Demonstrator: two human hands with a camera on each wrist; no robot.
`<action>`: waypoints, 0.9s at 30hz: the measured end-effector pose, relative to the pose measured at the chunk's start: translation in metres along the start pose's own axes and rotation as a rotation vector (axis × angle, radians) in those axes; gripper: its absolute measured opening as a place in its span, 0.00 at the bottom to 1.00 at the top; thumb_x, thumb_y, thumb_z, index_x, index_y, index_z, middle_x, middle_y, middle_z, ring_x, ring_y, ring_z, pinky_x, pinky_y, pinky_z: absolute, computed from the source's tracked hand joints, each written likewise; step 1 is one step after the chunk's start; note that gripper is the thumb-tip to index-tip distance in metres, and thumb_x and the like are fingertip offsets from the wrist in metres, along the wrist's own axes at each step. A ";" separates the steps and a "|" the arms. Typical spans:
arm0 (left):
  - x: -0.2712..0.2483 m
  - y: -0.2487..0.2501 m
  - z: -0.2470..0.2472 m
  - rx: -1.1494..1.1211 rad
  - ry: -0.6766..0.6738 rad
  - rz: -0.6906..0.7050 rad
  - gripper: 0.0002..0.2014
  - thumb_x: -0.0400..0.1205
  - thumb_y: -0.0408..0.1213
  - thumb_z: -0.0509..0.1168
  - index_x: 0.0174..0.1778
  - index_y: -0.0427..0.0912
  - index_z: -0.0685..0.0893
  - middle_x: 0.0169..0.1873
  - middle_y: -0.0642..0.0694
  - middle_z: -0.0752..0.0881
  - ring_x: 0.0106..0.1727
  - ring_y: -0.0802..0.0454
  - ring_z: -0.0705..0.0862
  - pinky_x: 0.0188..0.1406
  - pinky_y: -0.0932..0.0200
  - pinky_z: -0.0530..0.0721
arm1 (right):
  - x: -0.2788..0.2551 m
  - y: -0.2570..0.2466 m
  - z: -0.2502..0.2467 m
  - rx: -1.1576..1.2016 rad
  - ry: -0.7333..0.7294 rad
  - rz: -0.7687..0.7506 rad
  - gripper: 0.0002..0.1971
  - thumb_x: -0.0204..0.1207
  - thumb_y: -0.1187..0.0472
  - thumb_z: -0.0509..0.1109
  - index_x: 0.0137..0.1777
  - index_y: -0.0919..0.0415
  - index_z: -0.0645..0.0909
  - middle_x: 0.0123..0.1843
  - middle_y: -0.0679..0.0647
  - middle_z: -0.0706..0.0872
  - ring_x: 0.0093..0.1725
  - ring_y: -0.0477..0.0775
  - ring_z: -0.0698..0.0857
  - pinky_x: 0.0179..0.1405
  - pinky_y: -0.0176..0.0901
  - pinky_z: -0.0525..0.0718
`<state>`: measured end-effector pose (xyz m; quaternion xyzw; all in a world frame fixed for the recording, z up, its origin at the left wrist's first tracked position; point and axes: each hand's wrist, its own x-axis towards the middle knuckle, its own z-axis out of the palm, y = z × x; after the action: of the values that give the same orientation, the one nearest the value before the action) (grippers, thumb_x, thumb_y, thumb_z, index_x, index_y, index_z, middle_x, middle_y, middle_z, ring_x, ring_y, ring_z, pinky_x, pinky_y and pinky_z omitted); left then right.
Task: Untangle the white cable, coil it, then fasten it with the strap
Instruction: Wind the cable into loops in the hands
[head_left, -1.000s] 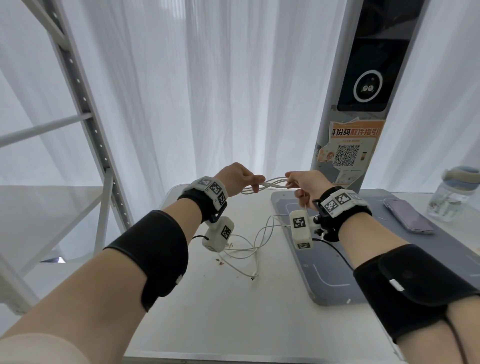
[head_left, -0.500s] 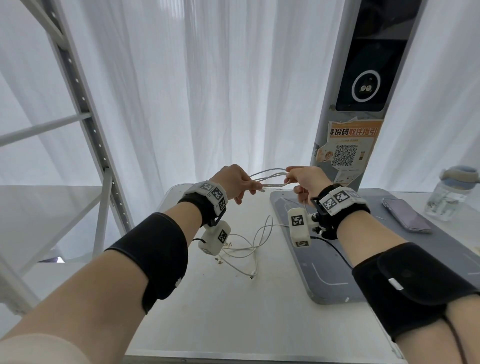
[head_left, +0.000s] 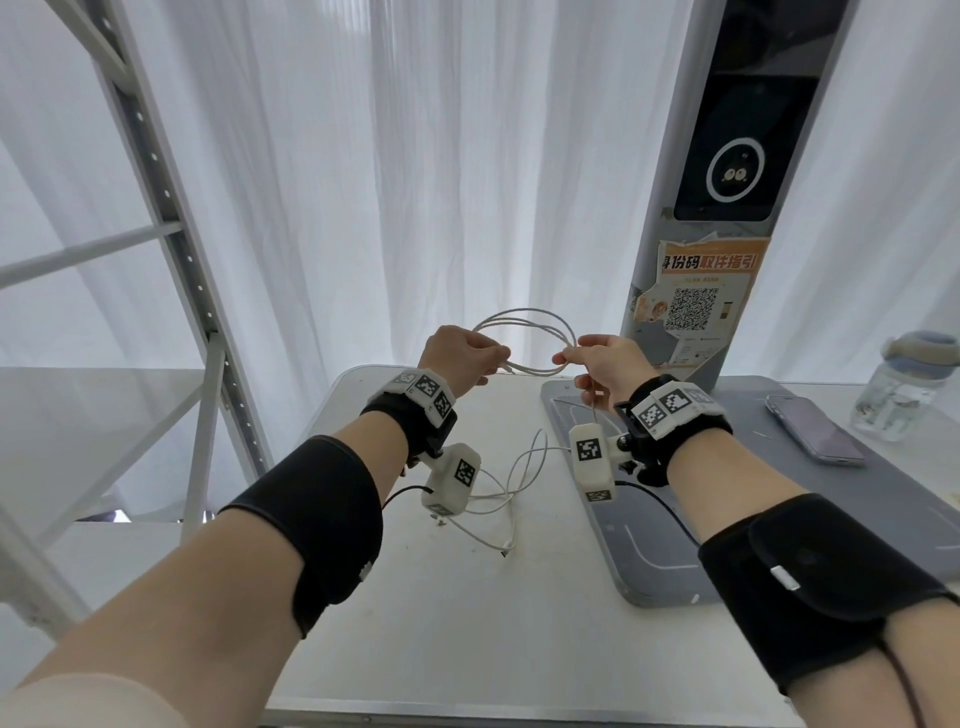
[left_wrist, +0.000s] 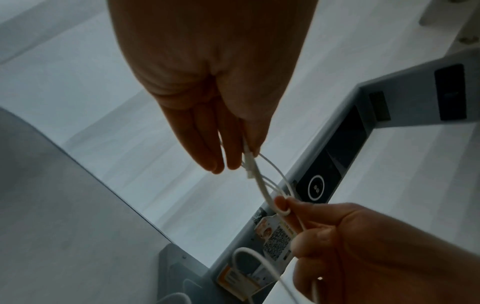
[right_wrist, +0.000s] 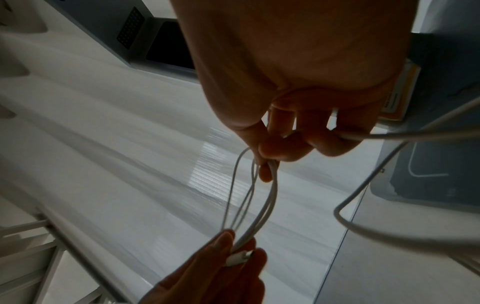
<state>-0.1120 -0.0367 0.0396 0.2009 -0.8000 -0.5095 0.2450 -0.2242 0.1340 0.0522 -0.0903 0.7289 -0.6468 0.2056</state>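
A small coil of the white cable (head_left: 524, 325) hangs in the air between my two hands, above the far part of the white table (head_left: 467, 623). My left hand (head_left: 460, 356) pinches the coil's left side, with a plug end (right_wrist: 240, 259) lying against its fingers. My right hand (head_left: 597, 364) pinches the right side of the loops (left_wrist: 281, 207) between thumb and forefinger. The cable's free length (head_left: 511, 470) trails down from the right hand and lies in loose loops on the table, ending in a plug (head_left: 506, 548). No strap shows in any view.
A grey mat (head_left: 649, 566) covers the table's right half, with a phone (head_left: 813, 435) on it. A water bottle (head_left: 906, 387) stands at the far right. A grey kiosk post (head_left: 727, 208) rises behind the mat. A metal shelf frame (head_left: 171, 218) stands to the left.
Both hands have risen and moved a little apart. The flat bundle of strands between them has spread into a wider, rounder loop.
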 end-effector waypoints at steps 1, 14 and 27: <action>0.000 0.001 0.001 -0.052 0.009 -0.005 0.02 0.77 0.36 0.75 0.40 0.44 0.93 0.37 0.45 0.93 0.45 0.49 0.93 0.47 0.56 0.92 | -0.001 0.001 0.000 -0.003 -0.008 -0.013 0.11 0.83 0.66 0.73 0.61 0.57 0.77 0.49 0.56 0.95 0.28 0.50 0.75 0.25 0.40 0.74; -0.005 0.010 0.011 -0.544 0.008 -0.118 0.12 0.92 0.32 0.53 0.60 0.31 0.81 0.28 0.44 0.76 0.26 0.50 0.85 0.49 0.43 0.92 | -0.015 0.006 0.006 0.001 -0.274 0.056 0.06 0.82 0.72 0.68 0.57 0.65 0.79 0.46 0.58 0.95 0.37 0.63 0.91 0.45 0.58 0.90; -0.016 0.029 0.018 -0.360 -0.121 -0.195 0.14 0.91 0.38 0.55 0.40 0.40 0.78 0.23 0.51 0.63 0.19 0.56 0.61 0.19 0.63 0.62 | -0.018 -0.009 -0.001 0.232 -0.328 -0.030 0.07 0.83 0.69 0.62 0.46 0.59 0.77 0.29 0.54 0.80 0.18 0.48 0.69 0.18 0.37 0.73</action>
<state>-0.1122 -0.0029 0.0567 0.1995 -0.6862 -0.6766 0.1780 -0.2100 0.1407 0.0639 -0.1810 0.6048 -0.7060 0.3208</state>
